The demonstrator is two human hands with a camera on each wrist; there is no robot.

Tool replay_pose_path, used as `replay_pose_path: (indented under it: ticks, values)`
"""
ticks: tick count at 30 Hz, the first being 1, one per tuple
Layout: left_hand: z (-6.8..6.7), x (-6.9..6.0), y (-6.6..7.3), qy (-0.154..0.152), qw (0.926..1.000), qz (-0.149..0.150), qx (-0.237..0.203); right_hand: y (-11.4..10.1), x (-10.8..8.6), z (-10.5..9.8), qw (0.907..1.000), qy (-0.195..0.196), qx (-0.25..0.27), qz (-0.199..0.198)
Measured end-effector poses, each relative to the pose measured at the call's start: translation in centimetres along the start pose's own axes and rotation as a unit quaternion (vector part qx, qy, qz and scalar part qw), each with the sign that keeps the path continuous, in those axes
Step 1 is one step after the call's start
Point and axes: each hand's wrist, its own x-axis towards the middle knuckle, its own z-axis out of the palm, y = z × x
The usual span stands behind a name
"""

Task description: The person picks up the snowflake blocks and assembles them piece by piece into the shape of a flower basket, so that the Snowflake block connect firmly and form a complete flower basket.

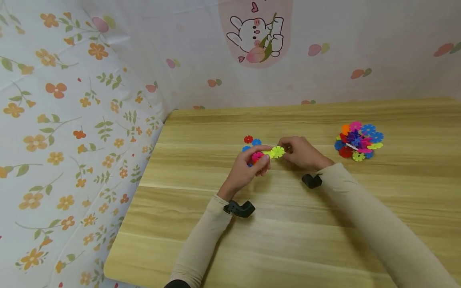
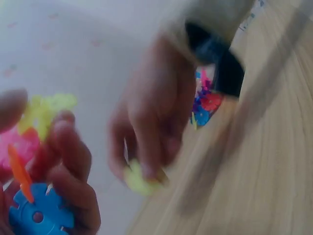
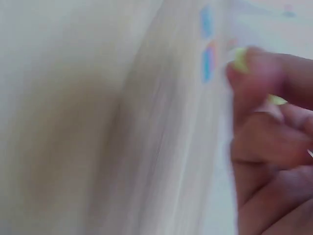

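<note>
My left hand (image 1: 247,167) holds a small chain of notched plastic flower discs. In the left wrist view it includes a pink disc (image 2: 18,147), an orange disc (image 2: 20,174) seen edge-on, a blue disc (image 2: 41,213) and yellow discs (image 2: 36,116). Just to its right, the right hand (image 1: 304,154) pinches a separate yellow disc (image 2: 139,178) between thumb and fingers; a yellow edge (image 3: 240,59) shows at the fingertips in the right wrist view. The two hands are apart, above the table.
Loose discs, a red one (image 1: 248,139) and a blue one (image 1: 256,142) among them, lie behind the left hand on the wooden table (image 1: 201,168). A multicoloured cluster of joined discs (image 1: 356,144) sits at the right. Patterned cloth (image 1: 180,40) hangs behind the table.
</note>
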Motion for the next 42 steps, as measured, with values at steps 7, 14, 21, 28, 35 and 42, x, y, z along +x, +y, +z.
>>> replay_pose_path:
  ticks: [7, 14, 21, 28, 35, 42]
  values:
    - [0.7, 0.1, -0.2, 0.009, 0.9995, -0.027, -0.009, -2.1, -5.8, 0.7, 0.9772, 0.165, 0.117, -0.065]
    - [1.3, 0.4, 0.1, 0.006, 0.9994, -0.034, 0.002, -2.9, -6.9, 2.3, 0.9287, 0.314, 0.011, -0.197]
    - [1.4, 0.5, 0.4, -0.021, 0.9971, -0.05, -0.052, -3.1, -7.6, 2.8, 0.9172, 0.345, 0.057, -0.191]
    - [1.7, 0.5, 1.2, -0.073, 0.9956, -0.049, -0.034, -3.7, -8.2, 3.5, 0.8749, 0.409, -0.079, -0.247]
    - [1.8, 0.2, 2.0, -0.055, 0.998, 0.015, 0.029, -4.8, -8.6, 3.6, 0.8095, 0.446, -0.2, -0.325]
    - [1.7, 0.1, 2.3, -0.065, 0.9971, 0.032, 0.021, -5.4, -8.5, 3.7, 0.7858, 0.474, -0.202, -0.342]
